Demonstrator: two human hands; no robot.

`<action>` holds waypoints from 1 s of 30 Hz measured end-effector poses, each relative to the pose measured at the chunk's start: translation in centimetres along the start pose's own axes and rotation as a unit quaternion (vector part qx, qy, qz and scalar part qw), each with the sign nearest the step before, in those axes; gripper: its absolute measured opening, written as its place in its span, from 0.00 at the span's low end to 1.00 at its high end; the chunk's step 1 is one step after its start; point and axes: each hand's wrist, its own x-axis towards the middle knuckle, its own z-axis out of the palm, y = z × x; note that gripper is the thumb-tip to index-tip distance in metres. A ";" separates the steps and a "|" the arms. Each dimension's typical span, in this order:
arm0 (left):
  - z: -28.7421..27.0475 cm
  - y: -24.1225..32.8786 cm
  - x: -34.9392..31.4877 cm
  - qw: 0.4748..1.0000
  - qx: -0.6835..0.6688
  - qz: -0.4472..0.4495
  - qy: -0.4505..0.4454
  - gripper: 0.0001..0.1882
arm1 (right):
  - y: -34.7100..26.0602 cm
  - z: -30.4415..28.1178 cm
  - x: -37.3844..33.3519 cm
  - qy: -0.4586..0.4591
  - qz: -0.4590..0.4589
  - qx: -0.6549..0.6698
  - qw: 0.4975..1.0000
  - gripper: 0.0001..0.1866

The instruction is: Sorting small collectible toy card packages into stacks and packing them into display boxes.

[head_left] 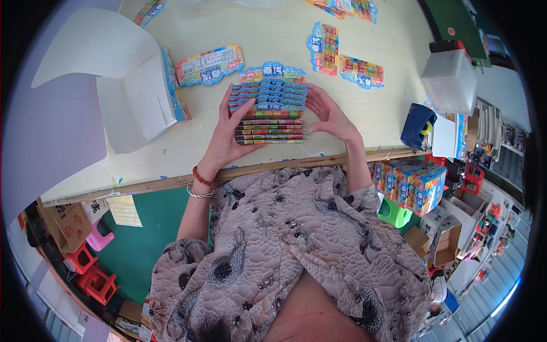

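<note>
A stack of colourful flat packs (270,105) with blue scalloped tops is between my two hands near the table's front edge. The packs overlap in a stepped row, their blue tops toward the far side. My left hand (229,128) grips the left side, its thumb lying over the front packs. Around the right side curls my right hand (333,117), with its fingers behind the edge and its thumb at the near corner. Just left of the stack lies a loose pack (209,65). An open printed carton (145,94) with a white inside stands farther left.
More loose packs, one upright (325,48) and one slanted (362,72), lie to the right. A blue tape dispenser (418,125) and a clear plastic bin (450,80) stand at the right edge. Below the table are printed boxes (411,185) and a green stool (393,212).
</note>
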 end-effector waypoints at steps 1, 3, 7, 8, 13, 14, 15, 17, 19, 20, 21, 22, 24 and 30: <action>0.0 0.0 0.0 1.000 0.001 -0.004 -0.003 0.49 | 0.0 0.0 0.0 0.000 0.000 0.000 1.000 0.62; 0.1 -0.1 0.0 1.000 -0.005 -0.004 -0.003 0.49 | -0.2 0.1 0.1 -0.008 -0.002 -0.012 1.000 0.64; 0.0 -0.2 0.2 1.000 0.018 0.013 0.000 0.49 | -1.0 0.6 -0.1 -0.021 -0.003 -0.058 0.998 0.70; 0.0 -0.3 0.1 1.000 0.020 0.014 0.003 0.49 | -0.9 0.8 -0.2 -0.024 -0.011 -0.097 0.995 0.73; 0.0 -0.7 -0.2 0.998 0.039 0.051 0.022 0.58 | -1.4 2.1 -1.1 -0.033 -0.023 -0.187 0.982 0.78; -0.1 -0.9 -0.5 0.996 0.063 0.056 0.017 0.69 | -1.5 2.4 -1.3 -0.028 -0.002 -0.200 0.979 0.78; 0.0 -1.3 -0.6 0.996 0.068 0.055 0.024 0.69 | -1.7 2.6 -1.7 -0.020 0.019 -0.212 0.977 0.79; 0.5 -1.3 -0.5 1.000 -0.008 0.019 0.016 0.73 | -1.8 3.0 -2.2 -0.031 -0.007 -0.240 0.970 0.81; 0.0 -1.0 -0.5 1.000 0.018 0.012 0.010 0.75 | -1.8 3.3 -2.1 -0.006 -0.039 -0.377 0.925 0.76; 0.0 -0.8 -0.3 0.999 0.033 0.007 0.000 0.75 | -1.6 3.3 -2.0 -0.006 -0.041 -0.379 0.924 0.76; 0.0 -0.7 -0.2 0.999 0.049 0.002 -0.009 0.76 | -1.1 3.5 -1.8 0.016 -0.044 -0.415 0.909 0.71; 0.0 -0.7 -0.1 0.999 0.049 0.005 -0.007 0.76 | -0.7 3.7 -1.6 0.039 -0.047 -0.450 0.891 0.65; -0.1 -1.1 -0.3 1.000 -0.013 0.020 0.006 0.70 | -0.4 3.9 -1.3 0.039 -0.080 -0.449 0.889 0.60; -1.0 -1.0 -0.6 0.999 0.014 0.049 -0.013 0.62 | 0.3 4.7 -1.2 0.054 -0.113 -0.445 0.887 0.52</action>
